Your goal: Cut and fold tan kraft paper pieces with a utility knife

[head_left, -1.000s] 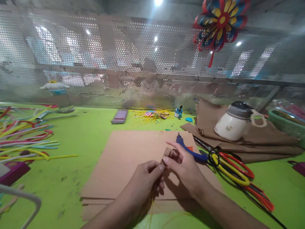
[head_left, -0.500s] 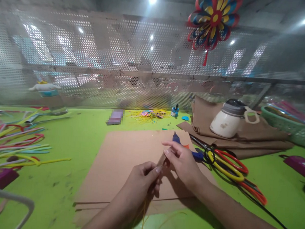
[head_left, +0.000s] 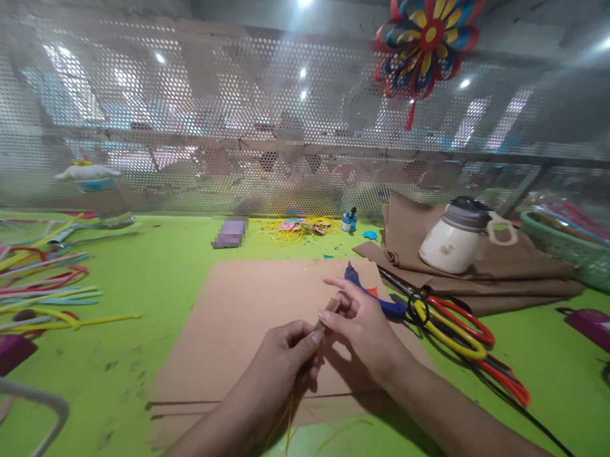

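Observation:
Between my two hands is a small brown strip (head_left: 329,312), too small to make out its kind. My left hand (head_left: 291,351) pinches its lower end with thumb and fingers. At its upper end, my right hand (head_left: 364,320) grips with thumb and curled fingers, the index finger stretched out above. Yellow string (head_left: 289,421) hangs down below my left hand. Under both hands lie stacked brown cardboard sheets (head_left: 252,306). Just beyond my right hand rests a blue glue gun (head_left: 352,275), partly hidden by that hand.
Scissors with red and yellow handles (head_left: 461,334) lie right of the cardboard. Behind them a white jug (head_left: 452,240) stands on folded brown cloth (head_left: 513,282). Fuzzy coloured stems (head_left: 47,293) spread along the left. A tangle of yellow string (head_left: 299,229) and a small blue bottle (head_left: 349,221) sit at the back.
My right thumb has slid slightly down and left along the brown strip, and its upper end shows more, with a bit of yellow at the tip. My left hand has barely moved.

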Tool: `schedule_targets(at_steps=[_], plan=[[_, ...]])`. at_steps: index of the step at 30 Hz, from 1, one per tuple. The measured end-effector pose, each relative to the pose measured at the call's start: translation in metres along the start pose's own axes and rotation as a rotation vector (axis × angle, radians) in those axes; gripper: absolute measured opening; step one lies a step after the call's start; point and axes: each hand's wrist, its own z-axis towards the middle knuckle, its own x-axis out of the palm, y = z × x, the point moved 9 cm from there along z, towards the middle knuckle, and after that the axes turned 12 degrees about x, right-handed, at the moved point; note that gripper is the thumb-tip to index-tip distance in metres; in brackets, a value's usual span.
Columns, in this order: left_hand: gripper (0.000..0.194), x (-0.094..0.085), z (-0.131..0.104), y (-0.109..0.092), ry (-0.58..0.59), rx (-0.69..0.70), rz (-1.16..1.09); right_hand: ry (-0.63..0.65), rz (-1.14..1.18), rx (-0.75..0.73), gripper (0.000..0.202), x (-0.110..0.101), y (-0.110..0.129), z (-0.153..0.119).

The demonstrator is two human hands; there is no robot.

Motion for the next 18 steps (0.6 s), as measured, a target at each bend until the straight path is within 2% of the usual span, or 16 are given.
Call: schedule_targets(at_steps=[10, 18], plan=[[0.034, -0.001, 0.001, -0.003, 0.005, -0.003, -0.017, 0.115, 0.258, 0.162, 0.054, 0.004, -0.019, 0.002], [0.031, 0.002, 0.0, -0.001, 0.015, -0.024, -0.028, 0.072, 0.18, 0.099, 0.048, -0.004, -0.012, 0.004]])
